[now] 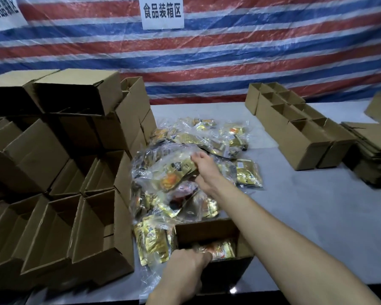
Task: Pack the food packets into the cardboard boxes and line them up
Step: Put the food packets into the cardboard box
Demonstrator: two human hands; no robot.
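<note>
Reaching into the open box [207, 230] at the near edge of the table [306, 216], the left hand [185, 260] curls its fingers on the boxed packet [223, 249], which lies inside the box against its right wall. Just left of the box, a few loose packets [152, 243] lie flat on the table. Farther out, the right hand [207, 170] pinches a gold packet [178, 170] between thumb and fingers, lifted slightly over the pile of packets [196, 139] wrapped in clear plastic. Stacked empty boxes [53, 172] crowd the left side, touching the pile. Well apart on the right stand small boxes [295, 128] in 2 rows, with flattened cardboard [372, 150] beside them. Behind everything hangs a striped tarp [251, 51] bearing a white sign [162, 13].
</note>
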